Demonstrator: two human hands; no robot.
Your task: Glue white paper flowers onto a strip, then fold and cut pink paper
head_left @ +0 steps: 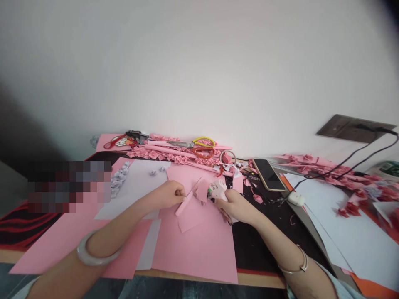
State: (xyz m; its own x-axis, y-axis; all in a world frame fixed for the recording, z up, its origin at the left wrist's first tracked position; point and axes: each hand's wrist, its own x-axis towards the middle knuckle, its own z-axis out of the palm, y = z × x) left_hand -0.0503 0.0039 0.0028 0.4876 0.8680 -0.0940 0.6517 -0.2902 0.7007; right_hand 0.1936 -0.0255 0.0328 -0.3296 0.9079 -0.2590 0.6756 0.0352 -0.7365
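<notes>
My left hand [170, 195] pinches the edge of a piece of pink paper [191, 220], which has a narrow rolled or folded edge beneath the fingertips. In my right hand [237, 205] is a pale pink-white object [218, 190] with green and black markings; its exact kind I cannot make out. Next to that object, a small curled bit of pink paper [202, 191] shows between the hands. Both hands are above a large pink sheet [193, 253] lying on the table.
Scissors [202, 143] with yellow and orange handles lie on pink paper flowers [177, 158] along the wall. A phone [269, 174] is right of my hands. Black cables [336, 164] run from the wall socket [346, 128]. White sheets [339, 216] lie at right. Grey-blue paper flowers [120, 180] are at left.
</notes>
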